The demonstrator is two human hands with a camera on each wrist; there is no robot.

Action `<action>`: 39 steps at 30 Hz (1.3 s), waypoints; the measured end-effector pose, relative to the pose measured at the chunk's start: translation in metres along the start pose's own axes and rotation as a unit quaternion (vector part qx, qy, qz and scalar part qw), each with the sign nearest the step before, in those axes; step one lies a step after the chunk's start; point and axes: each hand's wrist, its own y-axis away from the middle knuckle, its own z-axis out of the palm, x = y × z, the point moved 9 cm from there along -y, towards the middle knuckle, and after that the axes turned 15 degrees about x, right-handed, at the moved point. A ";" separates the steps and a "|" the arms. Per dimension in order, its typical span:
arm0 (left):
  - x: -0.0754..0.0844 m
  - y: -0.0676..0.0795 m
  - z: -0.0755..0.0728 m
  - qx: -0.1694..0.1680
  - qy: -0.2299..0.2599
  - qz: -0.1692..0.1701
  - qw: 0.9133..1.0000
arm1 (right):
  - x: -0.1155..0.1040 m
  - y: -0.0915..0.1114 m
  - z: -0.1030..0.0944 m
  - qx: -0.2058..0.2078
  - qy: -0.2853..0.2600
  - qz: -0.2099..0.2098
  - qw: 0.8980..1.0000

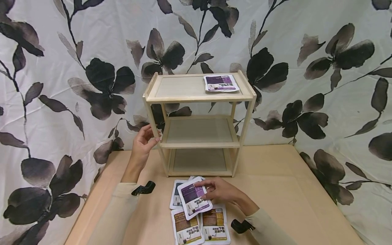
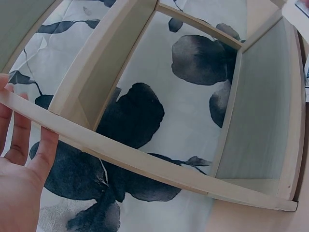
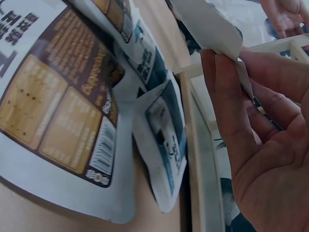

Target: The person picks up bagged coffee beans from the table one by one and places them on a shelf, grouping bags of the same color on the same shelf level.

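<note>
One purple-labelled pouch (image 1: 192, 198); Chinese lettering (image 1: 200, 202)

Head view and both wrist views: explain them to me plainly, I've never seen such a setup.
There is no machine here: each grip is a person's bare hand. The wide picture looks forward and down from the head; the other two look from the left and right wrists at each hand's work. The left grip holds a post of a wooden shelf, which stands on a table. The right grip pinches a purple-and-white packet. More packets lie on the table near it: brown ones and blue ones. Another purple packet rests on the shelf's top. Behind everything is a flowered backdrop.
</note>
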 end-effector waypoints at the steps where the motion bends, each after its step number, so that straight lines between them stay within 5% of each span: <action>1: 0.000 0.000 0.000 -0.001 -0.002 0.000 1.000 | -0.002 0.001 -0.001 0.000 -0.004 0.002 1.000; 11: -0.001 0.000 0.000 0.000 -0.003 -0.002 1.000 | -0.029 0.006 -0.004 -0.020 -0.059 -0.002 0.998; 39: 0.000 0.001 0.000 0.001 0.003 0.001 1.000 | -0.104 0.015 -0.032 0.030 -0.076 -0.071 0.994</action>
